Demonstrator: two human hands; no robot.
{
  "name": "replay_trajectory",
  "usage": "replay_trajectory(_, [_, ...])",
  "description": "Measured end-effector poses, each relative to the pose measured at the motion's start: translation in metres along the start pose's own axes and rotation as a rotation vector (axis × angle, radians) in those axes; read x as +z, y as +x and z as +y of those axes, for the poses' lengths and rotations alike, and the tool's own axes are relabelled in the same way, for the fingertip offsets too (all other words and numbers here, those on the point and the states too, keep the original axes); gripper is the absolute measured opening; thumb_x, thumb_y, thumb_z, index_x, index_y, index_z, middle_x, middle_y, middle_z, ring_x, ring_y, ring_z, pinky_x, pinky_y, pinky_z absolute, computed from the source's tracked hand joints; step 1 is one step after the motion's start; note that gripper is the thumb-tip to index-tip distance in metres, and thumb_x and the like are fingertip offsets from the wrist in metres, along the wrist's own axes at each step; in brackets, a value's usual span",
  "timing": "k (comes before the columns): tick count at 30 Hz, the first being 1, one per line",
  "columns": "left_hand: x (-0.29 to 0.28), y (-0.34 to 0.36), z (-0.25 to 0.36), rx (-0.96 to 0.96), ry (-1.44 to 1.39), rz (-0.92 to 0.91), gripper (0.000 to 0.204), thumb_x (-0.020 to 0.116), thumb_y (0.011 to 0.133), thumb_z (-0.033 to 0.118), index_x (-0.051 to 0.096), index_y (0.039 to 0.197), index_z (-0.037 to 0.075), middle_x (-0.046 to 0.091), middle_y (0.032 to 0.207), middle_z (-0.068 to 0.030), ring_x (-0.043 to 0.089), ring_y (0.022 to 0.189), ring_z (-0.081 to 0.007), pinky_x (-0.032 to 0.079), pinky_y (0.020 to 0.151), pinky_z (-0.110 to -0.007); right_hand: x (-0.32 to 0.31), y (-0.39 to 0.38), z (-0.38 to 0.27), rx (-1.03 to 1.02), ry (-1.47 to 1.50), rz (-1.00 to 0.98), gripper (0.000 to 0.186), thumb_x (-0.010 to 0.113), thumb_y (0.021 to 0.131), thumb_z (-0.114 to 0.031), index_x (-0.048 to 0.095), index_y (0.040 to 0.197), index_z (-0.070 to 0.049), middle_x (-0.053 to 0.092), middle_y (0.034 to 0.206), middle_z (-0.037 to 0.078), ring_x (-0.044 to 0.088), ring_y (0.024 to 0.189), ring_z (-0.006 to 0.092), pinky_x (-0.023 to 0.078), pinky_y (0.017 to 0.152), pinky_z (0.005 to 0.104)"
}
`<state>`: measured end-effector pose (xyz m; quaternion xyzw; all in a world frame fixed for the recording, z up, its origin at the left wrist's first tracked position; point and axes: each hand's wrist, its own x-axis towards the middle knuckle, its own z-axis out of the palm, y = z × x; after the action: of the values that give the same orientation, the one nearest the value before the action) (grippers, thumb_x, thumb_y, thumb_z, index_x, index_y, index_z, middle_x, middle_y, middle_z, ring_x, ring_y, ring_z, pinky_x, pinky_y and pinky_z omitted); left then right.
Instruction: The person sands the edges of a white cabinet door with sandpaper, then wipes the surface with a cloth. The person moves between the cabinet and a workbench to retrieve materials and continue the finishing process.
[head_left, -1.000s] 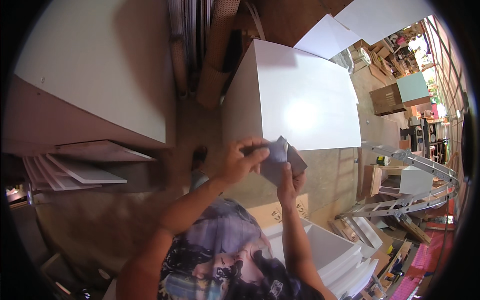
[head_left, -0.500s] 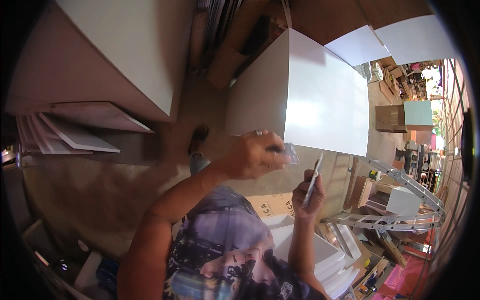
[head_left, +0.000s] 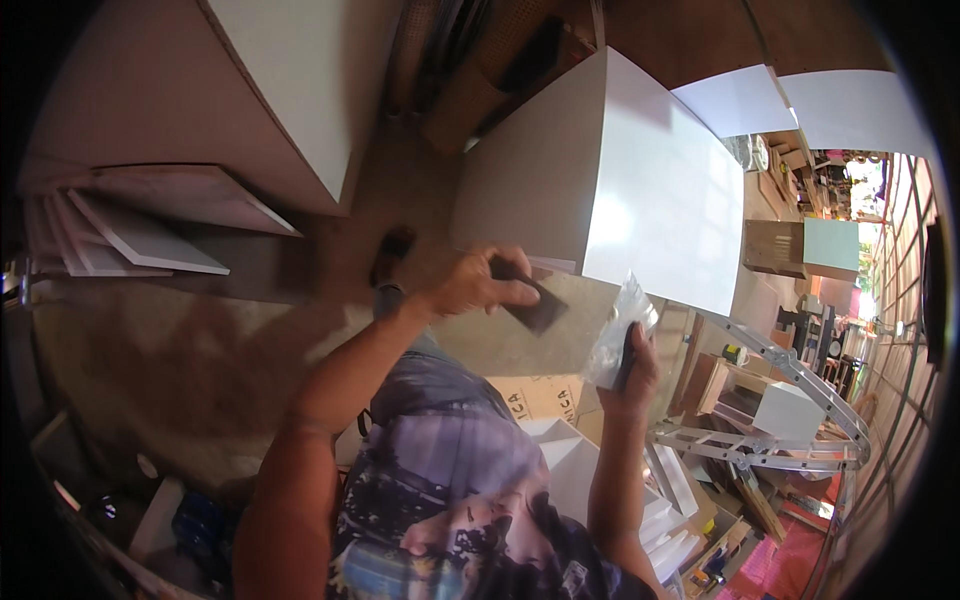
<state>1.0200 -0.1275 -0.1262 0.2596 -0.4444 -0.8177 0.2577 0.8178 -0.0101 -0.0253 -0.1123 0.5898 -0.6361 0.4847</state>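
Note:
In the middle of the view my left hand (head_left: 477,283) pinches a dark grey, thin rectangular piece (head_left: 532,310), tilted downward from the fingers. To its right my right hand (head_left: 636,367) grips a crinkled clear plastic bag (head_left: 617,335), with something dark inside or behind it; I cannot make out which. Just beyond both hands stands a large white box-shaped cabinet (head_left: 662,185) with a glossy top.
A white panel structure (head_left: 300,100) with leaning boards (head_left: 150,230) is at left. An aluminium ladder (head_left: 800,360), folded boxes or open white units (head_left: 560,455), a cardboard sheet (head_left: 540,395) and wooden pieces are at right. My foot (head_left: 390,257) rests on the concrete floor.
My hands have moved apart. The dark piece in my left hand is now separate from what my right hand holds, and the clear bag shows more fully. The view has shifted slightly.

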Motion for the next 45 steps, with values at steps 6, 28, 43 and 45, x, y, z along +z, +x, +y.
replay_trajectory(6, [0.010,-0.007,0.037,0.786,0.641,0.099,0.023,0.068,0.082,0.008,0.073,0.104,0.012,0.069,0.100,-0.0073,0.061,0.075,-0.0183,0.050,0.071,-0.031,-0.001,0.017,-0.018,-0.133,-0.284,-0.094,0.029,0.060,0.095,-0.012,0.055,0.121,-0.002,0.064,0.106,0.010,0.066,0.089,0.0184,0.058,0.076,0.0320])
replay_trajectory(28, [-0.027,0.061,0.030,0.724,0.722,0.051,0.021,0.061,0.090,0.014,0.070,0.109,0.013,0.065,0.114,-0.0051,0.063,0.104,-0.0233,0.052,0.089,-0.036,-0.014,0.054,-0.047,-0.305,-0.125,0.146,0.025,0.063,0.092,-0.015,0.058,0.116,-0.009,0.063,0.100,0.003,0.061,0.089,0.0142,0.053,0.078,0.0305])
replay_trajectory(43, [-0.042,0.188,0.015,0.041,-0.493,0.247,0.037,0.052,0.096,0.018,0.054,0.131,0.003,0.062,0.118,-0.0127,0.069,0.091,-0.0226,0.057,0.075,-0.033,-0.053,0.055,-0.039,-0.112,-0.147,0.370,0.039,0.066,0.089,-0.025,0.058,0.124,-0.007,0.061,0.113,0.006,0.057,0.105,0.0210,0.047,0.088,0.0375])
replay_trajectory(45, [-0.047,0.193,0.025,0.009,-0.359,0.283,0.037,0.054,0.094,0.020,0.057,0.126,0.001,0.063,0.114,-0.0152,0.069,0.085,-0.0219,0.057,0.072,-0.032,-0.050,0.055,-0.041,-0.099,-0.137,0.336,0.037,0.066,0.089,-0.025,0.060,0.121,-0.007,0.061,0.112,0.005,0.056,0.106,0.0207,0.047,0.089,0.0372])
